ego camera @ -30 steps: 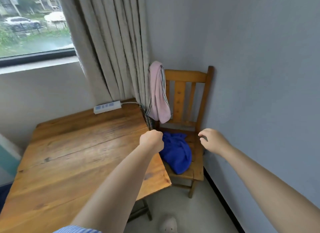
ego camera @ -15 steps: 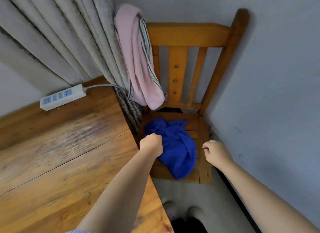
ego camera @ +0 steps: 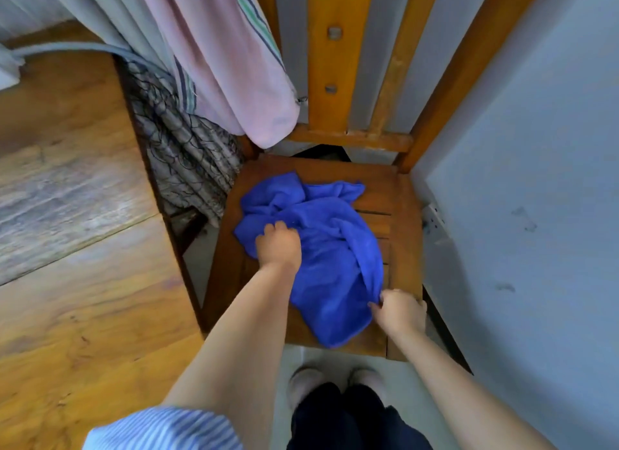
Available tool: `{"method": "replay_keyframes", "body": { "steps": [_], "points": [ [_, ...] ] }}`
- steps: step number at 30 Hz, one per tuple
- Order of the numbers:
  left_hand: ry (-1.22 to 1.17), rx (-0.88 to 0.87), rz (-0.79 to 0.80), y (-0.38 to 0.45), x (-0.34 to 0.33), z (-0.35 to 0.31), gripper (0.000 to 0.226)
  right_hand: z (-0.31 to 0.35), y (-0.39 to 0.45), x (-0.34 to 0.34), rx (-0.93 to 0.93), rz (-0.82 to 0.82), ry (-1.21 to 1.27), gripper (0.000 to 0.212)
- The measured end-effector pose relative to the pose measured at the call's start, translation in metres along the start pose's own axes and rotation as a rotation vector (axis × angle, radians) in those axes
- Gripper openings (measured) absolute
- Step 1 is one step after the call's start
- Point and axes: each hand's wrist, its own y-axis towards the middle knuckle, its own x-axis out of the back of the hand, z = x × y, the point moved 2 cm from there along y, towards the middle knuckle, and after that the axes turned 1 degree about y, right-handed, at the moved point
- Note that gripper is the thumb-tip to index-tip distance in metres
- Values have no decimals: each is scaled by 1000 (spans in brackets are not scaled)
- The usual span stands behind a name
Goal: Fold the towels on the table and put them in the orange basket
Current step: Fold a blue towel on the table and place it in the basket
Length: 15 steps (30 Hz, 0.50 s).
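Note:
A crumpled blue towel (ego camera: 331,245) lies on the seat of a wooden chair (ego camera: 395,195). My left hand (ego camera: 278,245) rests on the towel's left part, fingers curled into the cloth. At the towel's near right edge my right hand (ego camera: 398,310) pinches the fabric. A pink towel (ego camera: 231,64) with striped edging hangs over the chair's back at the upper left. No orange basket is in view.
The wooden table (ego camera: 73,248) fills the left side, its corner close to the chair. A patterned curtain (ego camera: 181,141) hangs between table and chair. A grey wall (ego camera: 536,181) stands on the right. My feet (ego camera: 335,382) stand on the pale floor before the chair.
I have leaned in over the chair. Both hands dropped from the air onto the blue towel, the left onto its left part and the right taking its near right edge.

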Motion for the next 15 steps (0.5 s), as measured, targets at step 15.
{"method": "replay_keyframes", "body": {
  "steps": [15],
  "points": [
    [-612, -36, -136, -87, 130, 39, 33, 47, -74, 147, 236, -280, 295, 28]
  ]
}}
